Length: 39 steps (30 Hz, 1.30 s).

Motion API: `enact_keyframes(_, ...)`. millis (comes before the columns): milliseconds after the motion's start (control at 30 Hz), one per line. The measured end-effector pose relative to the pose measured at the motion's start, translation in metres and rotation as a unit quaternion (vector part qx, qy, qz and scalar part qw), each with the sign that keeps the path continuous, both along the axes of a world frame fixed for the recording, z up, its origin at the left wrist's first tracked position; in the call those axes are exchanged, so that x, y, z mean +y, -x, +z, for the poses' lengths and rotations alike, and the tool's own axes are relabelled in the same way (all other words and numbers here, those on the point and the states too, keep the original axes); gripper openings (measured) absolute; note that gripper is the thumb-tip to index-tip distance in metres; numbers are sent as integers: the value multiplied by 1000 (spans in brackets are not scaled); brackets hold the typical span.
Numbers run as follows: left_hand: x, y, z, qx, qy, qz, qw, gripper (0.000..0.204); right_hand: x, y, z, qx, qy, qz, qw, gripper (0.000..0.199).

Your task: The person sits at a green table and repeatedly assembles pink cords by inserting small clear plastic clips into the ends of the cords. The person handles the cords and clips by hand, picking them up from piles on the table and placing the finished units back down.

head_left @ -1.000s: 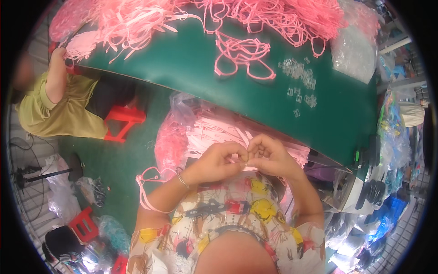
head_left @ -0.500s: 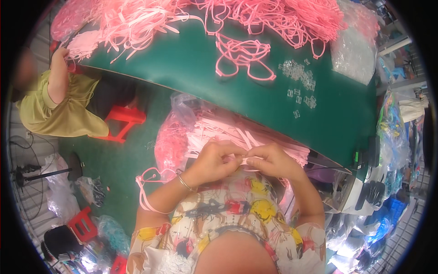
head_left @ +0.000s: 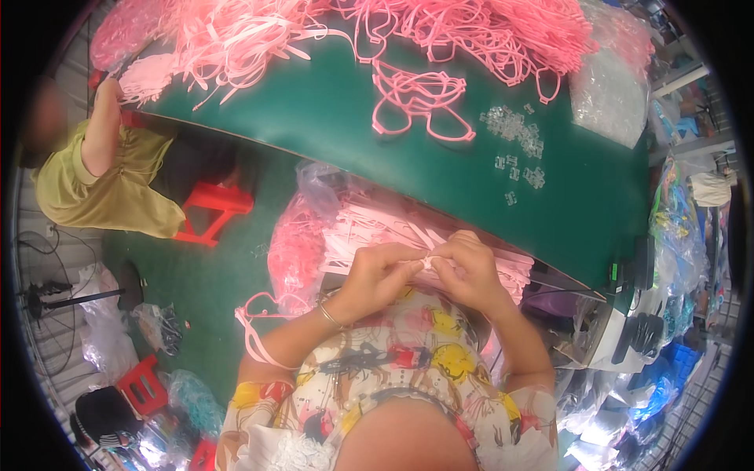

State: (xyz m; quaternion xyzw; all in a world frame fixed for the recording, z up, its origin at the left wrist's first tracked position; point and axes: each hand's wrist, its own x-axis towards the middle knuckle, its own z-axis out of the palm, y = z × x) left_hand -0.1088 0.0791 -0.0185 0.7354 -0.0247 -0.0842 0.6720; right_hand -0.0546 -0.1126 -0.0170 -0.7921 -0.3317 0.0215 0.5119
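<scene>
Left hand (head_left: 377,275) & right hand (head_left: 463,271) meet at chest; fingers of both pinched shut on thin pale-pink elastic strap (head_left: 428,261), above bag of pink straps (head_left: 353,231), below green surface (head_left: 338,125).

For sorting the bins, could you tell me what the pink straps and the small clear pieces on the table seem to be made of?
Pink straps: probably soft, matte elastic or fabric band; they loop and tangle limply. Small clear pieces: apparently hard, glossy transparent plastic; they glint against the green table.

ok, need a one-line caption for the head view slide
Left hand and right hand pinch a pink strap over a bag of straps, beside a green table.
</scene>
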Motion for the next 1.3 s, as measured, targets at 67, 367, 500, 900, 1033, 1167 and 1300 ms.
enact_keyframes(67,-3,0,-2,55,51,20,997,17,3,-2,-2,-60,10,-25,998,5)
enact_keyframes(367,-2,-7,9,94,68,-3,993,18,4,1,4,-152,2,-20,988,10)
enact_keyframes(500,2,-8,24,30,-75,-71,994,23,2,3,8,-159,10,4,987,13)
enact_keyframes(900,-2,0,19,-307,-322,16,896,10,-4,1,24,18,66,43,997,8)
enact_keyframes(1033,2,0,20,-303,-320,16,897,12,-2,-2,22,65,62,61,994,10)
enact_keyframes(1167,5,-1,16,-295,-279,14,914,12,0,-3,19,229,24,83,970,15)
enact_keyframes(1300,7,-2,10,-259,-225,-3,939,11,0,-6,17,466,36,80,881,21)
